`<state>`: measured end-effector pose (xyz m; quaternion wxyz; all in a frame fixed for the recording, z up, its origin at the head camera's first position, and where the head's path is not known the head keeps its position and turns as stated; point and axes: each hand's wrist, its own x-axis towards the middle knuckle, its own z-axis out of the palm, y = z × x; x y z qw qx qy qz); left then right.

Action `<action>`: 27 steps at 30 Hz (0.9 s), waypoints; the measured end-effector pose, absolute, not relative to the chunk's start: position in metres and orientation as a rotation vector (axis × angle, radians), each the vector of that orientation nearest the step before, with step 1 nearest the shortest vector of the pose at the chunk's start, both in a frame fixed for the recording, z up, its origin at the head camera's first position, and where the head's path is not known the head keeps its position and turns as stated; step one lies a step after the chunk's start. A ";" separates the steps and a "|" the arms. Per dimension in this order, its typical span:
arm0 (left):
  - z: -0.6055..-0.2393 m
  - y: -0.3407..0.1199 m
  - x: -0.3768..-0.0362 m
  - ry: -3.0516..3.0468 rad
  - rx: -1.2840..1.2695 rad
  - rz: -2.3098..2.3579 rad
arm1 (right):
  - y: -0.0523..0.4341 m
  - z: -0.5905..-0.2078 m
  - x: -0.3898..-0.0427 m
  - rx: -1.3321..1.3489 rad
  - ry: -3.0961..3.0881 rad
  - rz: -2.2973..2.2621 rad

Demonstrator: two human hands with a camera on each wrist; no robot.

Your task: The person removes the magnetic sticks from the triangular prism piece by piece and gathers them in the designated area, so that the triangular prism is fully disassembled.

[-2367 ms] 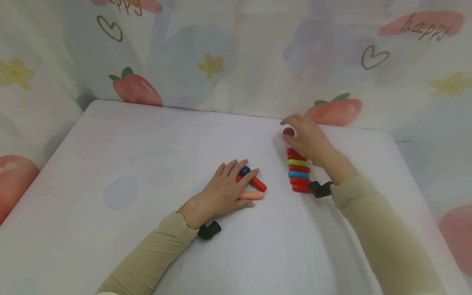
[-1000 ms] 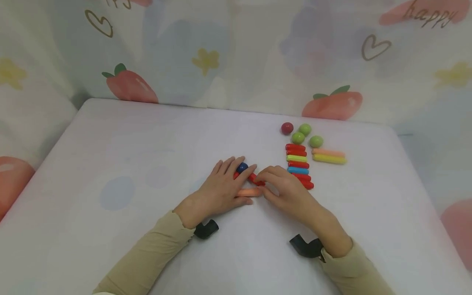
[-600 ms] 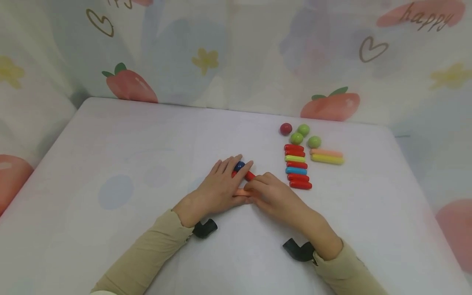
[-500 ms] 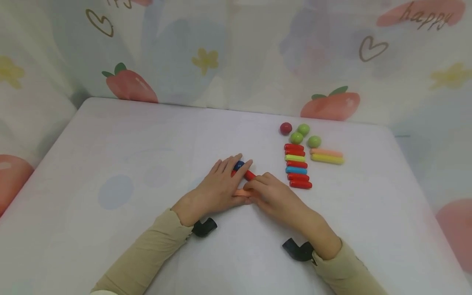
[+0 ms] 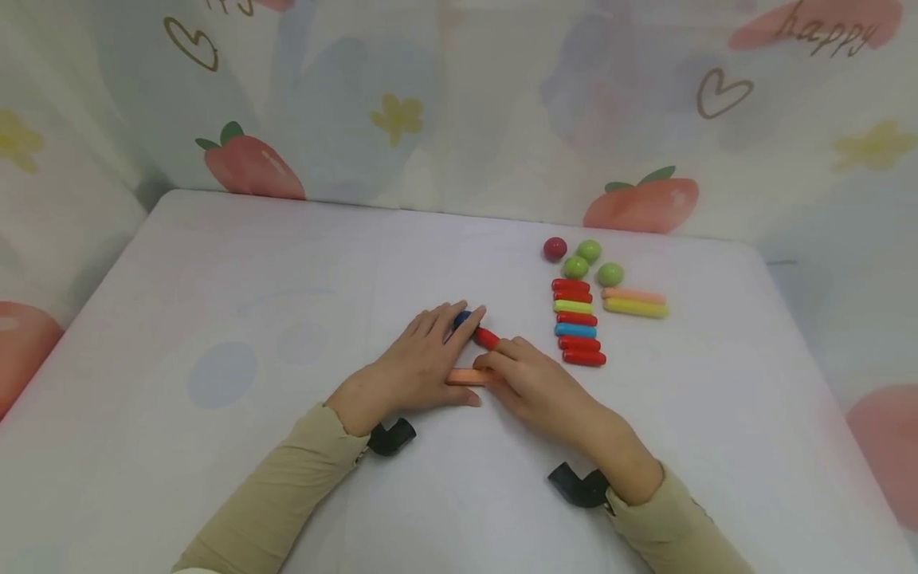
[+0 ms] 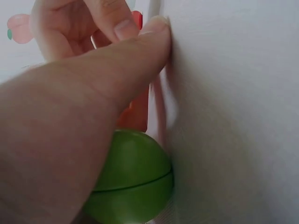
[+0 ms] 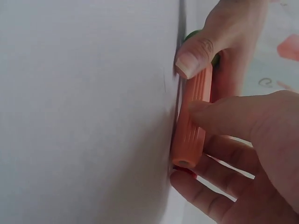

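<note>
Head view: a ribbed orange plastic stick (image 5: 466,375) lies flat on the white cloth-covered counter (image 5: 215,319), its long axis running left to right between the two hands. The right hand (image 5: 534,387) pinches its right end with curled fingers, palm down, wrist low. The left hand (image 5: 419,367) lies over its left end, fingers spread flat, thumb beside the stick; the wrist view shows a green ball (image 6: 131,184) under that palm. A red capsule (image 5: 488,339) and blue ball (image 5: 462,318) peek out at the left fingertips. Spare sticks in a row (image 5: 577,331) sit further right.
</note>
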<state>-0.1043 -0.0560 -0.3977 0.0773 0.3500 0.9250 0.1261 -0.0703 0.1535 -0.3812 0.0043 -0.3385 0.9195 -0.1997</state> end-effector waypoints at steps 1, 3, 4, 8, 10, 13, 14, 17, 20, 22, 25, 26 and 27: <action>-0.398 -0.056 -0.104 2.782 1.048 0.370 | 0.153 -0.381 -0.070 -1.070 2.881 -0.628; -0.398 -0.055 -0.104 2.794 1.039 0.350 | 0.152 -0.382 -0.070 -1.088 2.880 -0.631; -0.398 -0.055 -0.104 2.797 1.037 0.346 | 0.151 -0.382 -0.070 -1.092 2.881 -0.632; -0.399 -0.054 -0.104 2.787 1.029 0.340 | 0.151 -0.383 -0.069 -1.091 2.887 -0.628; -0.399 -0.054 -0.103 2.785 1.029 0.349 | 0.151 -0.383 -0.069 -1.083 2.889 -0.626; -0.399 -0.054 -0.103 2.784 1.025 0.354 | 0.150 -0.383 -0.068 -1.069 2.889 -0.620; -0.399 -0.054 -0.103 2.783 1.021 0.355 | 0.150 -0.383 -0.068 -1.064 2.887 -0.617; -0.400 -0.054 -0.103 2.786 1.022 0.361 | 0.149 -0.382 -0.068 -1.042 2.883 -0.595; -0.400 -0.054 -0.104 2.790 1.026 0.369 | 0.148 -0.382 -0.068 -1.037 2.886 -0.577; -0.399 -0.054 -0.103 2.791 1.029 0.368 | 0.147 -0.382 -0.068 -1.039 2.892 -0.562; -0.398 -0.054 -0.103 2.789 1.027 0.362 | 0.147 -0.382 -0.067 -1.036 2.906 -0.532; -0.398 -0.054 -0.103 2.788 1.027 0.359 | 0.147 -0.382 -0.067 -1.031 2.915 -0.517; -0.398 -0.054 -0.103 2.787 1.026 0.354 | 0.148 -0.382 -0.067 -1.024 2.920 -0.509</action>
